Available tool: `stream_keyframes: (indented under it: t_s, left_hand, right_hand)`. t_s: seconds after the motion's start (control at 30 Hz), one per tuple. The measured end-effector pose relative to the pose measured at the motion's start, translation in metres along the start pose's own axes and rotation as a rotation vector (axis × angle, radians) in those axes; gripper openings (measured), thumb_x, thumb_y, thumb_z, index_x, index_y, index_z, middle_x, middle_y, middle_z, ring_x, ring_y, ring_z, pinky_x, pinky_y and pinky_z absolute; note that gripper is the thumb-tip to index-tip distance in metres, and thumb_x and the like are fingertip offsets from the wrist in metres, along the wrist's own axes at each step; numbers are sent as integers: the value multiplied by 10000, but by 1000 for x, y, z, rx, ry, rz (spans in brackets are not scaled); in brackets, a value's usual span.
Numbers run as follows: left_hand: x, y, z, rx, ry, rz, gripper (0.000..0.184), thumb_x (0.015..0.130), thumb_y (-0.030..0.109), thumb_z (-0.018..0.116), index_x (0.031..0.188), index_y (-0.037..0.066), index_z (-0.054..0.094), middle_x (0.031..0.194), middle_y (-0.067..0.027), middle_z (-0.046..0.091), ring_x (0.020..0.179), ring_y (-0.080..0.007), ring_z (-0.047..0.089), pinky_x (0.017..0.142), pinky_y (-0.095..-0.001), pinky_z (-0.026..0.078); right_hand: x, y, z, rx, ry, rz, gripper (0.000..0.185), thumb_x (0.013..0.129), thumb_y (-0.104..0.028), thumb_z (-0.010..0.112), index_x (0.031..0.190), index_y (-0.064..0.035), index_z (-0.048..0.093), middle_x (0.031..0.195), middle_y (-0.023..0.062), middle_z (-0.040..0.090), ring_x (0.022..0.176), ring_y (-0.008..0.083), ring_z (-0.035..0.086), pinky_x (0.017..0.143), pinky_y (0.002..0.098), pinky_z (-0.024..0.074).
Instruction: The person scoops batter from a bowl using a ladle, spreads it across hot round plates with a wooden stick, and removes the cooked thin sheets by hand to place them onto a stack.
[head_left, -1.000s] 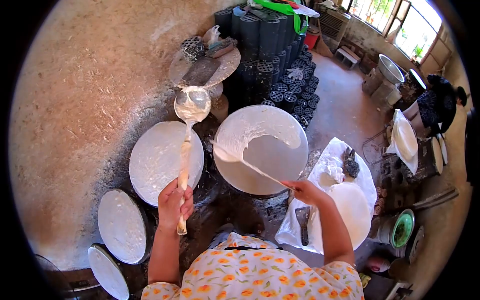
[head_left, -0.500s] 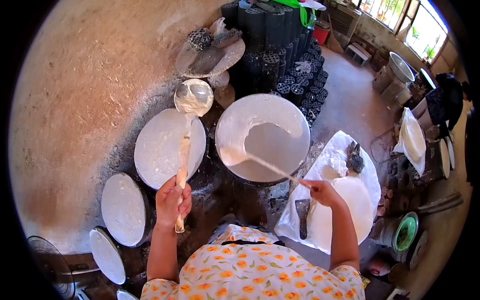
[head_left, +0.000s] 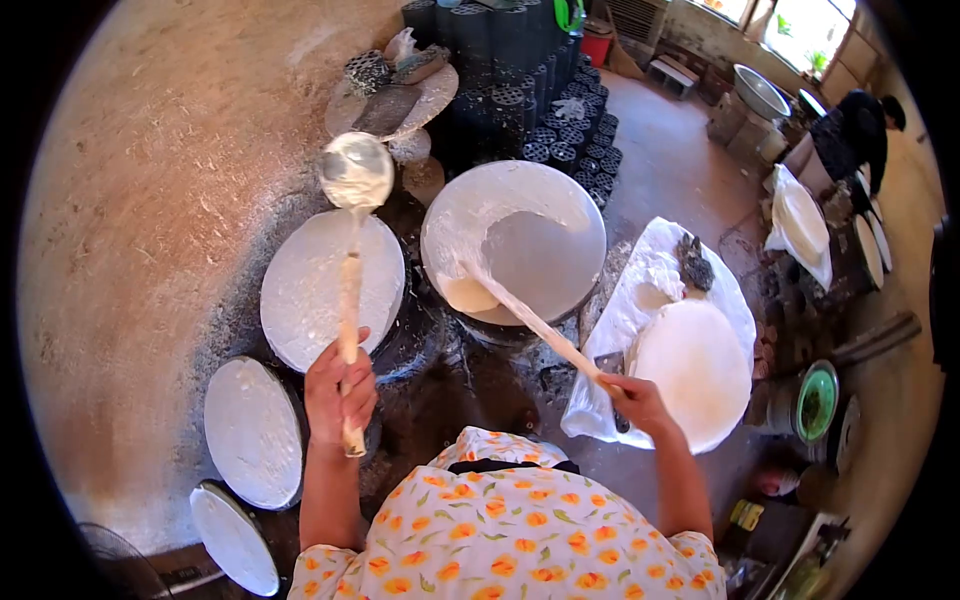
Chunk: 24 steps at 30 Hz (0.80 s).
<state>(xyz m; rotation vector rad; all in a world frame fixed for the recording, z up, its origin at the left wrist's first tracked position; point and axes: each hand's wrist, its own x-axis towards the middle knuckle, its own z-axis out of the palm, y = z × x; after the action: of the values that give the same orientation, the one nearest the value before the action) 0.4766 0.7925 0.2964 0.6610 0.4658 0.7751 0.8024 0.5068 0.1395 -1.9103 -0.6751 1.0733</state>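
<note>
My left hand (head_left: 340, 392) is wrapped round the handle of a ladle (head_left: 357, 172), whose batter-coated bowl is raised beyond a round white-coated griddle (head_left: 333, 290). In my right hand (head_left: 640, 402) is the wooden handle of a spreader (head_left: 540, 325); its flat end rests at the lower left of the centre griddle (head_left: 513, 180). Pale batter rings that griddle's surface round a greyer middle. To the right, a stack of thin round sheets (head_left: 695, 365) lies on white plastic (head_left: 600, 400), with a dark-bladed scraper partly behind my right hand.
Two more coated griddles (head_left: 252, 432) (head_left: 234, 540) stand at lower left. Honeycomb coal (head_left: 500, 60) is piled behind the centre griddle. Another person (head_left: 850, 135) bends at far right near a covered round griddle (head_left: 800, 230). A green basin (head_left: 817, 400) stands at right.
The view has shifted. My right hand has turned the spreader, and its blade now lies lower on the centre griddle. My left hand still holds the ladle up. The other person has come further into view.
</note>
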Motion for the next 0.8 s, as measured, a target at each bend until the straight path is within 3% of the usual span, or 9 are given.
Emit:
stream_keyframes:
  t_s: [0.03, 0.1, 0.17, 0.33, 0.43, 0.53, 0.6, 0.67, 0.8]
  left_hand:
    - [3, -3, -2, 71, -7, -32, 391, 913, 105, 415, 1247, -99, 416, 682, -45, 424, 381, -59, 352, 298, -204, 333]
    - [4, -5, -9, 158, -32, -76, 372, 913, 113, 419, 1236, -71, 442, 693, -51, 448, 388, -63, 343, 309, -210, 338]
    - [1, 3, -14, 206, -30, -94, 365, 915, 110, 416, 1236, -61, 446, 698, -52, 453, 390, -62, 345, 313, -207, 338]
    - [-16, 28, -51, 283, -11, -107, 347, 918, 102, 416, 1233, -37, 460, 705, -50, 465, 395, -59, 358, 321, -202, 341]
    - [-25, 39, -66, 373, 3, -112, 323, 919, 96, 425, 1213, -29, 474, 697, -38, 467, 401, -53, 377, 326, -204, 350]
    - [-29, 41, -76, 348, -23, -135, 322, 919, 95, 422, 1210, -29, 475, 691, -37, 472, 400, -54, 376, 326, -203, 349]
    - [-28, 42, -78, 334, -34, -144, 323, 918, 95, 422, 1211, -29, 475, 689, -37, 475, 400, -55, 376, 326, -202, 349]
    - [-28, 43, -79, 325, -43, -155, 324, 917, 95, 423, 1212, -29, 475, 687, -38, 477, 400, -55, 377, 326, -202, 348]
    - [-22, 47, -87, 345, -44, -147, 316, 917, 100, 421, 1200, -30, 479, 691, -39, 479, 395, -55, 374, 325, -201, 347]
  right_hand:
    - [-4, -17, 29, -23, 33, -189, 395, 812, 83, 533, 1123, -118, 671, 886, 38, 689, 763, 93, 589, 668, 223, 460]
    - [10, -12, 95, -145, 178, -535, 420, 789, 39, 540, 1147, -156, 640, 896, 129, 651, 773, 245, 638, 694, 326, 505]
    - [11, -29, 139, -419, 238, -476, 485, 828, -39, 535, 1241, -293, 557, 776, 133, 539, 692, 317, 598, 630, 418, 496]
    - [-27, -3, 128, -992, 398, -129, 652, 834, -20, 523, 1317, -448, 430, 760, 154, 546, 652, 346, 606, 581, 441, 491]
    - [-48, -10, 131, -1045, 439, 6, 618, 854, -68, 543, 1321, -454, 421, 763, 147, 539, 623, 343, 604, 553, 438, 491]
    - [-26, -28, 181, -790, 422, -149, 623, 826, -65, 541, 1347, -385, 418, 804, 176, 565, 659, 360, 604, 587, 461, 492]
    - [-7, -48, 209, -518, 341, -116, 623, 827, -67, 544, 1352, -375, 408, 818, 182, 565, 687, 367, 605, 624, 468, 497]
    - [1, -60, 224, -825, 269, -140, 639, 835, -65, 533, 1364, -389, 382, 838, 183, 570, 706, 367, 611, 644, 467, 500]
    - [-42, -36, 189, -899, 339, 12, 649, 851, -55, 507, 1370, -417, 362, 855, 176, 578, 753, 367, 624, 665, 446, 507]
